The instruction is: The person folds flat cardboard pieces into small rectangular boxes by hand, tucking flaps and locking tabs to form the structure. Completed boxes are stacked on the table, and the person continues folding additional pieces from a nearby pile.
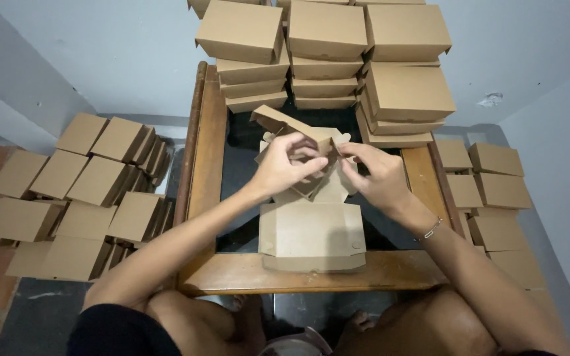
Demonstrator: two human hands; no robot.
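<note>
I see my left hand (284, 166) and right hand (376, 177) both pinched shut on a half-folded cardboard box (301, 142), held over the table (311, 271), above flat box blanks (313, 234), finished boxes (328, 29) stacked behind, more (77, 191) on the floor at left.

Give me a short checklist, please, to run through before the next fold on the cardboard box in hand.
1. Left hand grips the half-folded box: ok.
2. Right hand grips its other side: ok.
3. Box flaps seated in their slots: cannot tell, fingers hide them.
4. Flat blanks lie within reach on the table: ok.
5. Finished boxes stacked at the table's far end stand steady: ok, though piled high.
</note>
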